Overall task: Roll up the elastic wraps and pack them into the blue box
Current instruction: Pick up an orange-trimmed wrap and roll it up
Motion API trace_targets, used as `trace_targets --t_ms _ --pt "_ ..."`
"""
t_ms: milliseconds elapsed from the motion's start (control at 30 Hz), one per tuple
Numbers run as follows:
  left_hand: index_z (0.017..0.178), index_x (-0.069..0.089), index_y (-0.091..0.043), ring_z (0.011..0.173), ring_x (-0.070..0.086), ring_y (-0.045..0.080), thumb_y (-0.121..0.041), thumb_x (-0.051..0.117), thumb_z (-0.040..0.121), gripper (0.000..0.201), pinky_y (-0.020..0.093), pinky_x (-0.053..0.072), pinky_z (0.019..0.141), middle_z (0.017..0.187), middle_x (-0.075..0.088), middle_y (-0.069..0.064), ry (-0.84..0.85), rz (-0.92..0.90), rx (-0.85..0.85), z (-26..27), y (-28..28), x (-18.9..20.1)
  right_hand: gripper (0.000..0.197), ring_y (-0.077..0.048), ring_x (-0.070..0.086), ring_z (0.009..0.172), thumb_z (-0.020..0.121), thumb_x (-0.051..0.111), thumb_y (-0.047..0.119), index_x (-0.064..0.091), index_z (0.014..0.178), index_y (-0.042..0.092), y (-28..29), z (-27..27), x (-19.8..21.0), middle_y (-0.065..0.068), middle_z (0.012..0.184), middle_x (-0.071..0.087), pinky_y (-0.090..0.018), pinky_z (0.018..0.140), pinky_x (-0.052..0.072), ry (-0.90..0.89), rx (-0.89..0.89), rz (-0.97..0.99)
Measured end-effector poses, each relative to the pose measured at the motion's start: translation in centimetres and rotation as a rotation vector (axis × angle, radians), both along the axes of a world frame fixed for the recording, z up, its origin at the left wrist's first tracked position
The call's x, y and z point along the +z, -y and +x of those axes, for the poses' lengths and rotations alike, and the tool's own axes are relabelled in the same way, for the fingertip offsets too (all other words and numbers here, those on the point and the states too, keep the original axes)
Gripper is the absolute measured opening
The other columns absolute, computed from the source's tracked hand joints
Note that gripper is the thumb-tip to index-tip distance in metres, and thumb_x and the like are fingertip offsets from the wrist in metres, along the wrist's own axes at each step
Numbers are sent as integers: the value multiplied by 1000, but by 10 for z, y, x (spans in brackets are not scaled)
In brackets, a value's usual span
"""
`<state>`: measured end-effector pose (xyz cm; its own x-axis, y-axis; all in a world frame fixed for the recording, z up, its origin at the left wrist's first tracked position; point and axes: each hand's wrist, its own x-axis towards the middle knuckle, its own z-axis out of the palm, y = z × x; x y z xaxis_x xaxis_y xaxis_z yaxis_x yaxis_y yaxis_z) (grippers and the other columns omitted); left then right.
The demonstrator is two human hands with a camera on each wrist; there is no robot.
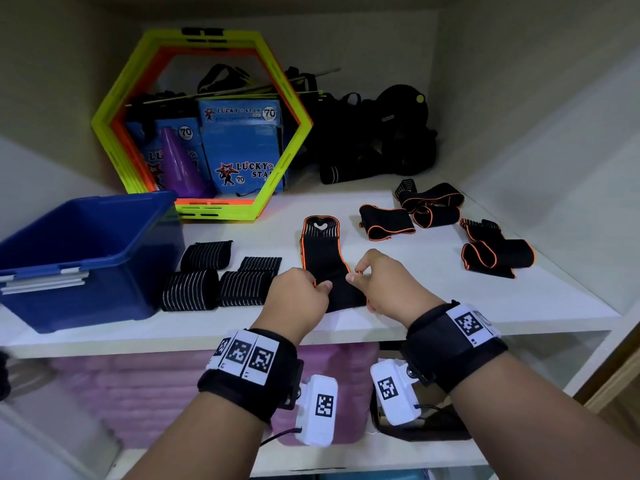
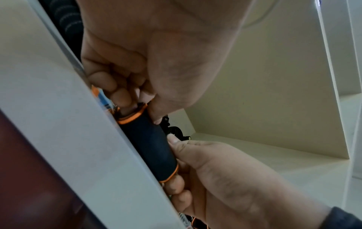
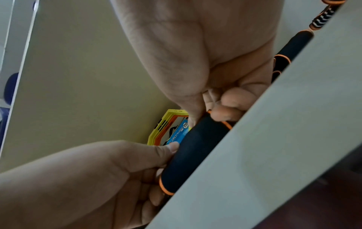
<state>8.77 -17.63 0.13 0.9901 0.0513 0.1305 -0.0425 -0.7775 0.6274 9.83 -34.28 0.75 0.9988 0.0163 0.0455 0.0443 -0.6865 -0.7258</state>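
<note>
A black elastic wrap with orange trim lies lengthwise on the white shelf, its near end curled into a short roll at the shelf's front edge. My left hand pinches the roll's left end between thumb and fingers. My right hand pinches its right end, thumb on top. In the right wrist view the roll sits between both hands. The blue box stands open at the shelf's left end.
Several rolled black striped wraps sit between the box and my hands. Loose orange-trimmed wraps lie at the right. Yellow and orange hexagon frames, blue cartons and black gear fill the back.
</note>
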Motion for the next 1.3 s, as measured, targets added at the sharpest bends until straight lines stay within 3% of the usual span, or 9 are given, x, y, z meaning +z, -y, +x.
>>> trace_targets --t_ms 133,200,300,533,733,933,1033,1133,1300 --pt "88 63 -12 79 63 27 -33 70 89 22 33 49 69 73 65 5 63 -56 4 1 -2 -2 17 -17 51 43 99 57 31 64 100 15 1 -2 1 -2 58 56 -24 49 44 35 31 37" --pt "106 59 -17 84 66 21 -33 74 86 30 30 48 70 81 70 5 105 -95 31 -1 -5 -4 20 -15 58 44 100 55 29 69 109 20 3 -3 1 5 61 58 -24 52 48 28 67 71" --pt "96 55 -20 70 65 15 -29 76 85 26 13 38 54 69 70 4 149 -134 32 -5 -7 -4 30 -13 65 51 100 55 25 63 129 28 7 -3 0 6 71 62 -26 55 54 -21 118 146" --pt "89 55 -23 65 61 9 -19 78 82 25 10 38 55 65 66 2 166 -149 12 -12 -6 -9 41 -24 68 64 95 61 7 64 131 26 6 -2 -8 -1 68 61 -39 70 62 25 121 205" --pt "99 67 -17 66 57 10 -22 76 85 17 10 34 52 68 63 -4 159 -68 15 -6 -6 -10 34 -16 64 58 94 63 7 65 126 17 6 2 -9 -7 76 62 -27 57 59 31 110 144" --pt "101 71 -15 88 61 20 -23 75 85 18 22 42 78 105 57 3 178 37 -12 -5 -6 -11 31 -16 58 61 94 62 9 65 124 14 7 5 -6 -3 81 58 -30 62 58 12 173 37" --pt "94 71 -9 97 63 28 -18 74 82 15 31 49 88 115 57 7 190 113 -92 -5 -5 -9 28 -14 61 83 92 66 23 71 118 14 9 6 -1 1 94 58 -32 87 52 94 247 -215" --pt "93 69 -8 101 62 33 -18 68 82 15 35 49 89 116 58 8 155 163 -126 -8 -5 -6 31 -19 55 108 87 70 37 74 110 16 10 7 3 1 122 51 -29 95 43 184 330 -402" --pt "105 68 -11 128 46 39 -22 63 89 20 32 30 106 155 31 15 137 250 -126 -15 -1 -7 32 -29 39 129 89 66 41 72 114 22 14 6 9 3 154 33 -32 105 34 170 372 -497"
